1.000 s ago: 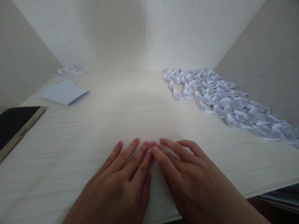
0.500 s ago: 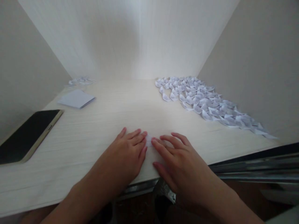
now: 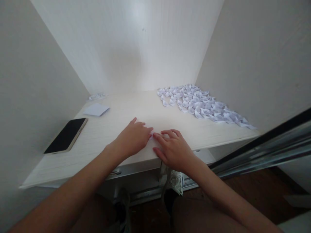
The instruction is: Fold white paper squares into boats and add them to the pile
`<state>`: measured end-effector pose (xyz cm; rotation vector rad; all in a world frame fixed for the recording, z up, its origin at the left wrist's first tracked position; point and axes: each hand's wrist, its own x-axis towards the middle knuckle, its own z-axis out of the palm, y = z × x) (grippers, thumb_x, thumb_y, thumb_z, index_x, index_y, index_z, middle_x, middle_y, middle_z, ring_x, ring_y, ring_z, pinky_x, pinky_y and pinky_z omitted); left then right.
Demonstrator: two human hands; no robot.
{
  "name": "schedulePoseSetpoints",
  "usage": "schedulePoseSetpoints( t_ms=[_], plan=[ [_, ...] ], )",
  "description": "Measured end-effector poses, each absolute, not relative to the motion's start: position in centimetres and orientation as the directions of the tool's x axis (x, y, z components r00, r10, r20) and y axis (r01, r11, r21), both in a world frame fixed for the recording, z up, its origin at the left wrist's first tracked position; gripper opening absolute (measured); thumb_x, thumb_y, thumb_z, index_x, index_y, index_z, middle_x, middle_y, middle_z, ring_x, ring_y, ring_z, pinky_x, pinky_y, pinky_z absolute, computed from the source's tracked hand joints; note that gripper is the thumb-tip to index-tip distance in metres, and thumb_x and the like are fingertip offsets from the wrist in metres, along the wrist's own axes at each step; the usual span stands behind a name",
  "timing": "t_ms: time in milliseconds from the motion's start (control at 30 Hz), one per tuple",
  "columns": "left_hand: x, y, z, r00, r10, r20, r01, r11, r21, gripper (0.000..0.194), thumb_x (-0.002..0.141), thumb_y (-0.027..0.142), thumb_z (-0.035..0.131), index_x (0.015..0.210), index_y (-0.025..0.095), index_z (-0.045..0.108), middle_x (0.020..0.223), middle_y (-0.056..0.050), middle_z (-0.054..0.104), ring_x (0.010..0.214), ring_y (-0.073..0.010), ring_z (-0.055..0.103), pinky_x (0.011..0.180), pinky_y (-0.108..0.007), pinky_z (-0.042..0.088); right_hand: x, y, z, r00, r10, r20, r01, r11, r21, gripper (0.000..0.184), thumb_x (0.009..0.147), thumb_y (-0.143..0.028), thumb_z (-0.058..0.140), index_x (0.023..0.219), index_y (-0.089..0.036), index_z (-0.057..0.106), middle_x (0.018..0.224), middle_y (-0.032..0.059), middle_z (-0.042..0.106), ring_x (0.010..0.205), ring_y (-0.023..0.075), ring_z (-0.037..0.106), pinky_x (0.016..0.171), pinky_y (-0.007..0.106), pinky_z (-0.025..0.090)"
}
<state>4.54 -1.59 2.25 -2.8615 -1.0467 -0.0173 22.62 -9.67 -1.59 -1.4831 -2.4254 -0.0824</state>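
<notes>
A small white piece of folded paper [image 3: 152, 132] lies on the white desk near its front edge, mostly hidden by fingers. My left hand [image 3: 136, 137] has thumb and index finger closed together at the paper's left side, the other fingers reaching forward. From the right, my right hand [image 3: 173, 148] touches the paper with the index fingertip; its thumb stands apart and the other fingers are loosely spread. Many small folded white paper pieces [image 3: 194, 100] lie heaped along the desk's right side.
A dark-screened tablet or phone [image 3: 66, 135] lies at the left. Behind it are a stack of white paper sheets [image 3: 96, 109] and a small pile of white strips [image 3: 97, 96]. Walls enclose the desk [image 3: 126, 110] at back and sides. A shoe [image 3: 176, 181] shows below.
The camera view has shifted back, showing more below the desk. My left thumb and index finger have drawn together at the paper; my right hand stays beside it.
</notes>
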Motion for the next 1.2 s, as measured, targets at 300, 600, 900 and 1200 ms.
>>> schedulePoseSetpoints(
  t_ms=[300,600,900,1200],
  plan=[
    [3.8,-3.5,-0.3,0.726,0.681,0.091,0.687,-0.724,-0.059,0.037,0.106,0.032,0.038,0.129,0.018,0.064,0.134,-0.016,0.067,0.124,-0.0342,0.062,0.111,-0.073,0.028,21.9,-9.8,-0.9,-0.493,0.819,0.294,0.854,0.520,-0.013,0.053,0.099,-0.044,0.051,0.137,-0.006,0.056,0.125,0.0188,0.070,0.115,0.0336,0.059,0.112,0.054,0.029],
    [3.9,-3.7,-0.4,0.654,0.754,0.059,0.754,-0.656,0.027,0.042,0.105,0.036,0.039,0.136,0.020,0.063,0.141,-0.015,0.063,0.132,-0.0356,0.056,0.111,-0.057,0.037,21.9,-10.2,-1.6,-0.427,0.841,0.333,0.880,0.471,-0.059,0.050,0.100,-0.046,0.050,0.136,-0.012,0.056,0.123,0.0159,0.070,0.117,0.0326,0.057,0.105,0.050,0.035],
    [5.8,1.1,4.8,0.660,0.744,-0.108,0.747,-0.634,0.200,0.029,0.084,0.031,0.071,0.111,0.022,0.080,0.112,-0.009,0.079,0.107,-0.0261,0.071,0.094,-0.031,0.051,22.0,-10.4,-2.5,-0.337,0.863,0.377,0.913,0.397,-0.093,0.058,0.100,-0.049,0.049,0.144,-0.011,0.049,0.126,0.0190,0.067,0.125,0.0327,0.054,0.104,0.046,0.036],
    [7.7,5.0,4.3,0.562,0.719,-0.408,0.817,-0.407,0.409,0.037,0.046,0.017,0.090,0.080,0.014,0.078,0.080,-0.008,0.077,0.062,-0.0191,0.069,0.060,-0.032,0.062,21.8,-10.9,-2.3,-0.317,0.871,0.374,0.921,0.378,-0.099,0.052,0.100,-0.044,0.047,0.143,-0.014,0.051,0.126,0.0178,0.067,0.126,0.0316,0.053,0.104,0.047,0.035]
  ],
)
